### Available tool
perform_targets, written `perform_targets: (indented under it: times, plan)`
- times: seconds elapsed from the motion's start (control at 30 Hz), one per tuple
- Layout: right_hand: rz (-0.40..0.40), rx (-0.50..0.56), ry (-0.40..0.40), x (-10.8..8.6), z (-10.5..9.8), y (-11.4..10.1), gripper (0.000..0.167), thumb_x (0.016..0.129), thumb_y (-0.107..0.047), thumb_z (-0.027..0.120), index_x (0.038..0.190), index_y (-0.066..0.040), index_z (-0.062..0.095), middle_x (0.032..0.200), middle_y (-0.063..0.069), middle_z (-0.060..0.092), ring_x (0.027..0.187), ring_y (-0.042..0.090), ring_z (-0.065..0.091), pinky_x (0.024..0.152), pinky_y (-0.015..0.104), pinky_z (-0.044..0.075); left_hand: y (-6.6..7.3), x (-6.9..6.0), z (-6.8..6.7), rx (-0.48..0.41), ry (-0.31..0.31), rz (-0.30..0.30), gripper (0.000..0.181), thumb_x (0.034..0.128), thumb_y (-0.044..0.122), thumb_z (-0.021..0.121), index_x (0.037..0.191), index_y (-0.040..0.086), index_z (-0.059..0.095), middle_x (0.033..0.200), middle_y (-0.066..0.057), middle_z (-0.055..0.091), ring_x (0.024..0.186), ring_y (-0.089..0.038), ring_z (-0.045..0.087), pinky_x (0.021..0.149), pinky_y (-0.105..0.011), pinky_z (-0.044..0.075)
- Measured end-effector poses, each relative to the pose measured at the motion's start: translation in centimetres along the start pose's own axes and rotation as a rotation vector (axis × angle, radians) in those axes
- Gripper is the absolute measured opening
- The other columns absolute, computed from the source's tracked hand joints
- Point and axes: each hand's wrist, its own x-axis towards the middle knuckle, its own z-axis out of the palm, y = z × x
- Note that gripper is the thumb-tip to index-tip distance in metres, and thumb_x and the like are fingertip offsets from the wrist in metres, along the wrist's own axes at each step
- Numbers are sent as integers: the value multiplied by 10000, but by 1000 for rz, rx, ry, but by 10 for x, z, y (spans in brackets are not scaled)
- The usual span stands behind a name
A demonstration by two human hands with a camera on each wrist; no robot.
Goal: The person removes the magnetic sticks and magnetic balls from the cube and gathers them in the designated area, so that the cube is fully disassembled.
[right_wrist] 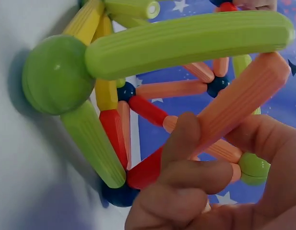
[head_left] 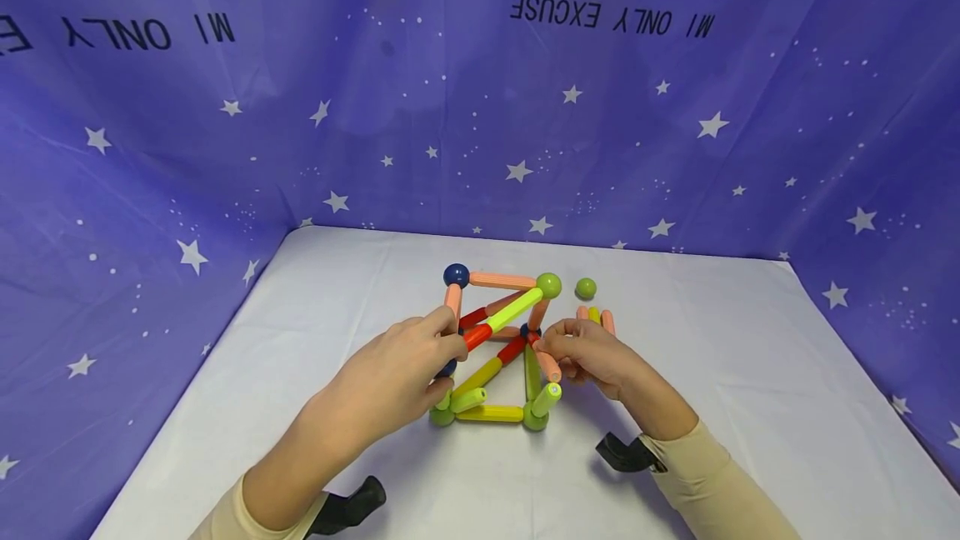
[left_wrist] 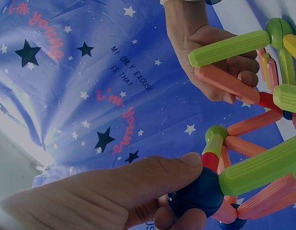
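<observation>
A frame of coloured rods and balls, with a yellow rod along its near bottom edge, stands between both hands. My left hand pinches a dark blue ball on its near left upright; a green rod reaches out from that ball. On the other side my right hand pinches a salmon rod, whose lower end meets a red rod running to a low blue ball. The salmon rod's other end touches the tip of a green rod rising from a green ball.
Behind the right hand, a loose green ball lies on the white tabletop, near several rods, among them a salmon rod. A purple star-printed cloth hangs around the back and sides. Black wrist mounts jut out under both forearms.
</observation>
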Motion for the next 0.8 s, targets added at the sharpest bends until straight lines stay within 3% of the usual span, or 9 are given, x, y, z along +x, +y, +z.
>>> perform_targets:
  times: [0.13, 0.27, 0.5, 0.67, 0.8]
  plan:
    - [-20, 133, -63, -2, -12, -4, 163, 913, -138, 593, 1021, -21, 558, 774, 31, 595, 621, 114, 540, 514, 229, 423, 0, 0, 0, -3, 6, 0, 252, 735, 63, 830, 936, 165, 716, 960, 31, 546, 734, -102, 535, 663, -253, 491]
    - [-75, 167, 3, -10, -36, -10, 204, 913, -76, 554, 1088, 14, 500, 877, 70, 629, 713, 130, 618, 576, 248, 501, 1, 1, -1, 2, 5, -2, 253, 731, 65, 834, 929, 167, 715, 955, 32, 543, 737, -102, 535, 654, -242, 490]
    - [-87, 46, 234, -22, -80, -11, 302, 945, -139, 587, 1148, 34, 444, 837, 31, 587, 634, 94, 560, 554, 249, 479, 1, 1, -2, 8, -7, -4, 255, 737, 74, 836, 941, 169, 715, 963, 30, 544, 732, -105, 532, 646, -240, 486]
    - [-12, -26, 354, -14, -99, 7, 379, 951, -201, 620, 1183, 36, 436, 780, 16, 584, 600, 95, 564, 582, 265, 521, 1, 1, -1, 2, -11, -8, 255, 741, 69, 831, 945, 168, 715, 970, 30, 547, 739, -106, 531, 643, -231, 486]
    - [84, -222, 481, -1, -110, 30, 406, 936, -249, 631, 1192, 24, 473, 844, 71, 564, 648, 141, 550, 604, 296, 525, 1, 1, -1, -3, -10, -6, 253, 740, 60, 828, 939, 167, 714, 968, 30, 546, 739, -104, 530, 634, -226, 483]
